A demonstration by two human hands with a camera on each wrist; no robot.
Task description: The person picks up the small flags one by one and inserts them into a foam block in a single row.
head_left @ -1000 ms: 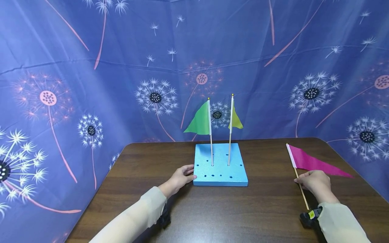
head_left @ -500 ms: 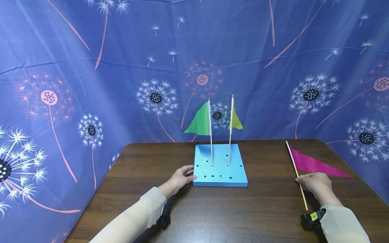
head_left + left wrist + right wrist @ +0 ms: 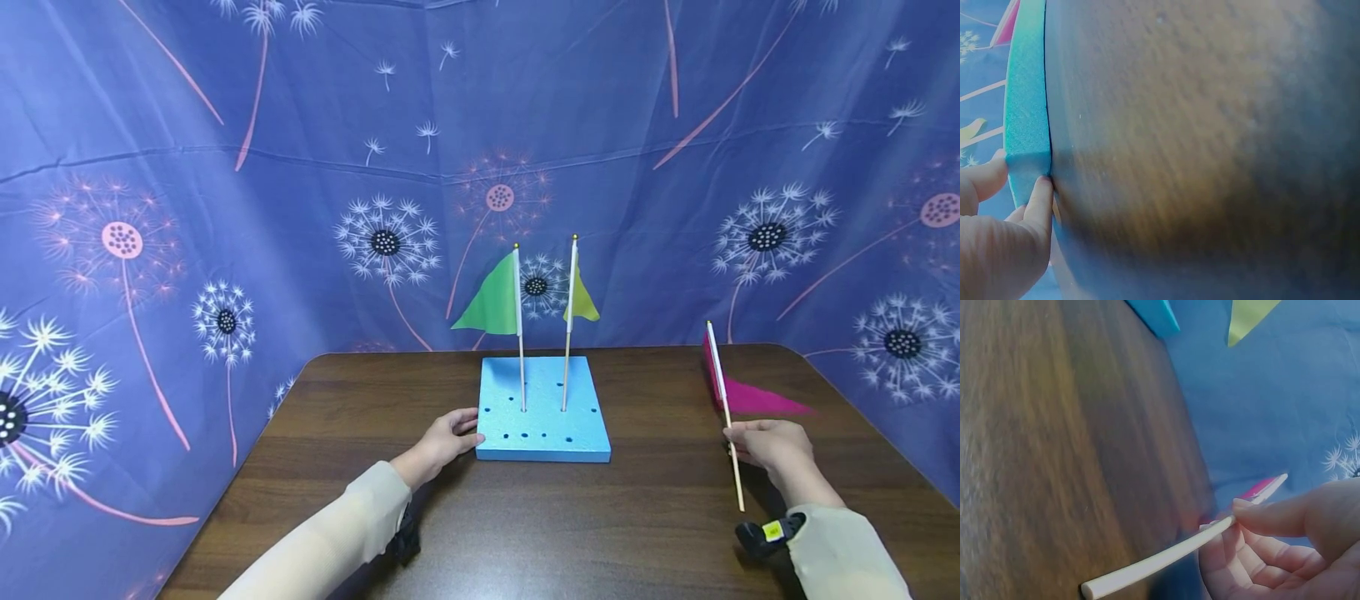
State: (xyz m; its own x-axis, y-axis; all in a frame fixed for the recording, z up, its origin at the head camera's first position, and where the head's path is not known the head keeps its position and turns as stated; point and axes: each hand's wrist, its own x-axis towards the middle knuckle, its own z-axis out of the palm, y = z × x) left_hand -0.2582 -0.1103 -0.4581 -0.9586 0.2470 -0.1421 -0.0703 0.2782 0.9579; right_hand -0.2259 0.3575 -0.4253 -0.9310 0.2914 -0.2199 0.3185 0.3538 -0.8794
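My right hand (image 3: 776,450) pinches the thin wooden stick of a magenta pennant flag (image 3: 761,398) between thumb and fingers. The stick leans, its bare lower end pointing toward me; in the right wrist view that stick (image 3: 1160,559) runs out past the fingertips. My left hand (image 3: 442,442) holds the left front corner of a light blue board (image 3: 543,450) with several holes. The left wrist view has the thumb and a finger on either side of the board's corner (image 3: 1027,125). A green flag (image 3: 495,296) and a yellow-green flag (image 3: 581,296) stand upright in the board.
The board lies on a dark wooden table (image 3: 660,500). A blue cloth with dandelion prints (image 3: 637,167) hangs behind the table and at both sides. A black camera (image 3: 761,537) sits at the right wrist.
The magenta flag has been turned in my right hand: its stick is steeper, with the lower end shifted left and the cloth swung back. The left hand and board stay put.
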